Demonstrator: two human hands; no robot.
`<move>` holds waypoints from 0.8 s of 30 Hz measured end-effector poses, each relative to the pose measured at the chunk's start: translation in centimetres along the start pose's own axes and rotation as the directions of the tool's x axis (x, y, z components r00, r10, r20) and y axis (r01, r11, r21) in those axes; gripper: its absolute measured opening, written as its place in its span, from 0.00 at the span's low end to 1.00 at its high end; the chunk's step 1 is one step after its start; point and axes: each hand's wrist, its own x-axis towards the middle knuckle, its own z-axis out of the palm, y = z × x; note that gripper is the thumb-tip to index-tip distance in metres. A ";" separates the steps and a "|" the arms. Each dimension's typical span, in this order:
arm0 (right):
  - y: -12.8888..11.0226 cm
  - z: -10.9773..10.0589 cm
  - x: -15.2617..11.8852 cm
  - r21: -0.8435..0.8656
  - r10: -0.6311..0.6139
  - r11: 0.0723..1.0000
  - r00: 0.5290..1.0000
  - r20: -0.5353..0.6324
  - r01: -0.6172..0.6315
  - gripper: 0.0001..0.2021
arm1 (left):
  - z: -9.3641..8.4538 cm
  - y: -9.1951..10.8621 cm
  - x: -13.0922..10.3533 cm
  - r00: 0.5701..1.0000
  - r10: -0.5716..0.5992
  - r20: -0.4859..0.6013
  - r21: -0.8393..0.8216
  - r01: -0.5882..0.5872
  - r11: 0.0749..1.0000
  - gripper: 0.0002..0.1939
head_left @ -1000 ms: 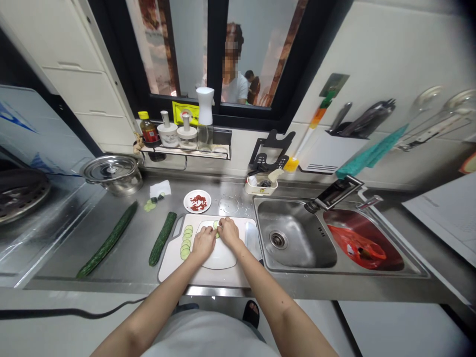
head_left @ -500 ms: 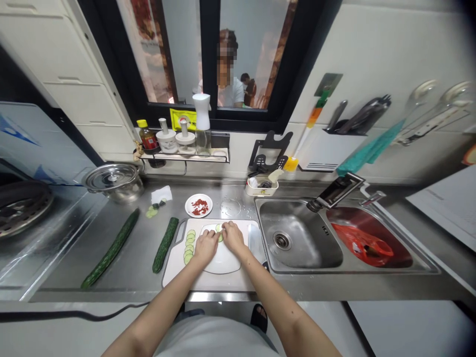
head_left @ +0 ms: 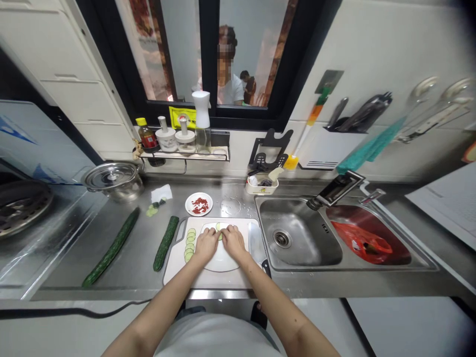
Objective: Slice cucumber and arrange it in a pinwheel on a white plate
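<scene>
A white plate lies on the cutting board. Over its far half, my left hand and my right hand meet with bent fingertips at the pale green cucumber slices. Both hands are closed, their fingertips on a slice that they partly hide. Left of the plate, a row of overlapping cucumber slices rests on the board. A knife lies along the board's right edge, its black handle partly behind my right forearm.
Two whole cucumbers lie to the left. Behind the board stands a small dish of red pieces. A double sink is at the right, with a red bag in it. A lidded pot stands back left.
My right hand has shifted slightly, its fingers now nearer the left ones over the slices. The rest of the counter looks unchanged apart from a slight camera movement.
</scene>
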 end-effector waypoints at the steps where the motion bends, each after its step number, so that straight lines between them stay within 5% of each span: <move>1: 0.0 0.0 0.0 0.000 0.001 1.000 1.000 -0.002 -0.001 0.14 | 0.0 0.0 0.0 1.000 -0.001 -0.002 0.000 0.001 1.000 0.17; 16: 0.1 0.0 -0.6 0.094 0.091 0.992 0.995 -0.030 -0.088 0.14 | 0.8 -1.3 -0.4 0.988 -0.110 -0.108 -0.162 0.091 0.983 0.16; 24: -0.4 0.4 -1.1 0.043 0.058 0.997 0.997 -0.044 -0.057 0.14 | 0.3 -0.9 -0.6 1.000 -0.006 -0.026 -0.126 0.002 0.992 0.19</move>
